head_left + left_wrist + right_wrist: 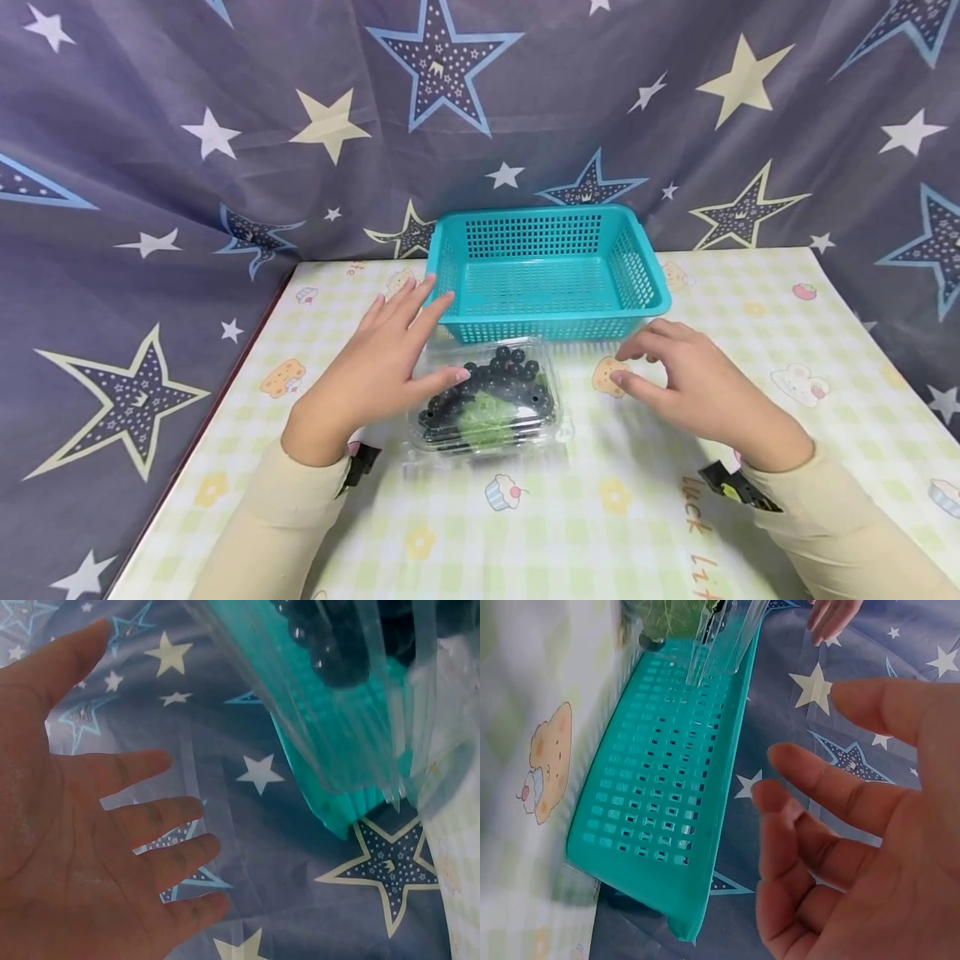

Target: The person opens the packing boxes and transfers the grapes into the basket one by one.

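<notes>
Starry cloth (255, 75) across the top of the frame; below, a checked bench (570, 542). Upper center, a teal basket (555, 318); at center, a clear box (495, 448). Left hand (382, 358), fingers spread, center left; right hand (693, 375) — well apart, loosely curled — center right. Dark round fruit (513, 386) inside the box.

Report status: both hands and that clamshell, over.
Left hand spread, right hand loosely curled, both holding nothing. Clear plastic clamshell of dark grapes between them, teal basket behind. In the way: lid, apparently closed.
</notes>
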`<move>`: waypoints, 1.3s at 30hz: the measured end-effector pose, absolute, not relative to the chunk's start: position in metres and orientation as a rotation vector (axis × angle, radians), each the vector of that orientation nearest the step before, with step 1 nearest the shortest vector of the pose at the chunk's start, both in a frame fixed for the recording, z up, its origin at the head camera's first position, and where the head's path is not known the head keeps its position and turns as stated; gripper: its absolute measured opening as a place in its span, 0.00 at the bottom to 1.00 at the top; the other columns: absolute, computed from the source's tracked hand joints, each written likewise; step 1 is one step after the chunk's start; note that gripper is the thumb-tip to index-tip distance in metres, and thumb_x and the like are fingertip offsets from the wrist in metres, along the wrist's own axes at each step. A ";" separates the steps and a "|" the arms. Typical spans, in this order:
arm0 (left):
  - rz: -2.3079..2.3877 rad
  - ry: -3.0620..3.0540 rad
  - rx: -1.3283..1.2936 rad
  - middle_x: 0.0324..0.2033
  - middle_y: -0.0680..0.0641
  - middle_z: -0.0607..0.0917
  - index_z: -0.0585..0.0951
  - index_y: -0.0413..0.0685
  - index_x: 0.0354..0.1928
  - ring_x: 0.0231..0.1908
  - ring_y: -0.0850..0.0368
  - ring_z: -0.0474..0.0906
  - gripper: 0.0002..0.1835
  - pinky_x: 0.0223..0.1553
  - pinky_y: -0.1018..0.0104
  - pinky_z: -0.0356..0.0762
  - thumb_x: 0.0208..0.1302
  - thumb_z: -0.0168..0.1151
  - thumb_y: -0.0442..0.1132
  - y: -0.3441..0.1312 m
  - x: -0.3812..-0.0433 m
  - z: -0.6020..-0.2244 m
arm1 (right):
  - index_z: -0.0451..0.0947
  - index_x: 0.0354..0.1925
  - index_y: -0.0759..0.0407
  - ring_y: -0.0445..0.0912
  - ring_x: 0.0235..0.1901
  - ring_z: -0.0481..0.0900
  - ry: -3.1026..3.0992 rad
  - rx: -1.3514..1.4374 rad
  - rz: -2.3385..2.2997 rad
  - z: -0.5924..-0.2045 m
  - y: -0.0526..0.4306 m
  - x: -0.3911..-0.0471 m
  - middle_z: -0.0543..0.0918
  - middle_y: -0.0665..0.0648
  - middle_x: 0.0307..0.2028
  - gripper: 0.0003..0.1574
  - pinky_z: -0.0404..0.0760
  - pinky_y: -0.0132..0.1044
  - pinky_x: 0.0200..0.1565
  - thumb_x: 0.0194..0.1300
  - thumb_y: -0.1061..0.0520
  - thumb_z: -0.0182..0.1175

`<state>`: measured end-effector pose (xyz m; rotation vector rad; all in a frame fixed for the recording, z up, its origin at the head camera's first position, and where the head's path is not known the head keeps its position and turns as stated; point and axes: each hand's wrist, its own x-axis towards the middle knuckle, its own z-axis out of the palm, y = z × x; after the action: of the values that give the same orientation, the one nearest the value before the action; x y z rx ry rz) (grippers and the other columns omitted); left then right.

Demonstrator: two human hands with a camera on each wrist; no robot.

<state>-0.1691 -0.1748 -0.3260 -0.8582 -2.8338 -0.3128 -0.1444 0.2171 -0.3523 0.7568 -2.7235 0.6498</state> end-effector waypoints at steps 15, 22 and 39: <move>-0.227 -2.810 -1.026 0.83 0.47 0.49 0.55 0.56 0.83 0.83 0.46 0.43 0.49 0.78 0.34 0.46 0.69 0.52 0.74 -0.151 -0.150 -0.329 | 0.86 0.38 0.44 0.32 0.31 0.76 -2.741 0.875 0.880 -0.372 0.207 -0.141 0.82 0.38 0.35 0.04 0.77 0.30 0.33 0.72 0.50 0.66; -0.199 -2.806 -1.059 0.83 0.47 0.51 0.58 0.54 0.82 0.83 0.46 0.43 0.49 0.78 0.35 0.46 0.69 0.55 0.73 -0.144 -0.144 -0.330 | 0.85 0.38 0.43 0.32 0.32 0.76 -2.745 0.929 0.913 -0.381 0.203 -0.144 0.82 0.36 0.36 0.03 0.80 0.33 0.35 0.71 0.52 0.66; -0.189 -2.755 -1.167 0.81 0.44 0.57 0.62 0.52 0.80 0.81 0.43 0.52 0.45 0.77 0.35 0.52 0.69 0.59 0.69 -0.132 -0.137 -0.335 | 0.85 0.37 0.39 0.36 0.32 0.79 -2.838 0.886 1.179 -0.389 0.190 -0.139 0.81 0.39 0.34 0.07 0.78 0.31 0.32 0.69 0.55 0.68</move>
<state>-0.1374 -0.1323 -0.3353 -1.1666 -2.7547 -0.1894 -0.1393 0.1902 -0.3887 0.8859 -2.8375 1.1789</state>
